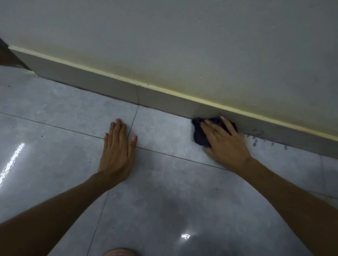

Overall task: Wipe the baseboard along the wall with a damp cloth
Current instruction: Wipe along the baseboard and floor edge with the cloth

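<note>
A grey baseboard (pixel 108 83) runs along the foot of the pale wall, slanting from upper left down to the right edge. My right hand (pixel 224 143) presses a dark cloth (pixel 199 136) against the baseboard where it meets the floor; the fingers lie spread over the cloth, and part of it is hidden under the palm. My left hand (pixel 118 148) rests flat on the floor tile, fingers apart, holding nothing, well left of the cloth. Dark smudges (pixel 257 138) mark the baseboard and floor just right of my right hand.
Glossy grey floor tiles (pixel 53 134) with dark grout lines reflect ceiling light. A dark brown door frame (pixel 3 53) ends the baseboard at the far left. A yellowish stain (pixel 166 77) runs along the wall above the baseboard. A pink shoe tip (pixel 118 255) shows at the bottom edge.
</note>
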Action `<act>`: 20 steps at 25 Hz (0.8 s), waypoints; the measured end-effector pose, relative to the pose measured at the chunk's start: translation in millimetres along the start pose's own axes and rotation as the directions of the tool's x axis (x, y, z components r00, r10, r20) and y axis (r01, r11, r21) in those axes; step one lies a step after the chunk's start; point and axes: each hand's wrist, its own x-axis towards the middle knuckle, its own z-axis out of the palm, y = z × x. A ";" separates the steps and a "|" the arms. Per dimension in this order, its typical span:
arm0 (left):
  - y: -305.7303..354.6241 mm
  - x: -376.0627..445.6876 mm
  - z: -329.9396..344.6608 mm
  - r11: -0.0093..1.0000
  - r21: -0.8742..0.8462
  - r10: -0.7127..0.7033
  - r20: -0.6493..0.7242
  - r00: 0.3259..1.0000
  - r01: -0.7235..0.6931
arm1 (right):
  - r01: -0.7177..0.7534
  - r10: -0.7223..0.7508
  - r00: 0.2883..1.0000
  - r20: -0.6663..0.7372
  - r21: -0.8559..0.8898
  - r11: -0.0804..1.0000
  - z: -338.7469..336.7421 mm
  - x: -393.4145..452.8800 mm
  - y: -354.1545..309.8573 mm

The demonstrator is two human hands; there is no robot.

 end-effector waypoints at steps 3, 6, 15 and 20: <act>5.0 -2.0 -1.2 0.999 -0.026 -0.019 -0.003 1.000 0.019 | -0.400 0.395 0.916 0.067 0.188 0.897 -4.1 -40.4 -20.7; 11.9 -2.4 1.9 0.999 -0.037 -0.020 -0.020 1.000 0.019 | -0.362 0.363 0.930 0.057 0.320 0.876 -12.1 -14.1 -75.4; 29.3 -6.2 13.5 0.988 0.022 0.151 0.104 0.983 -0.154 | -0.595 0.624 0.782 0.020 0.322 0.736 10.2 -42.0 -47.0; 39.3 -4.1 24.3 0.995 0.011 0.095 0.070 0.993 -0.095 | -0.358 0.444 0.893 -0.073 0.482 0.800 -0.5 -21.2 -104.1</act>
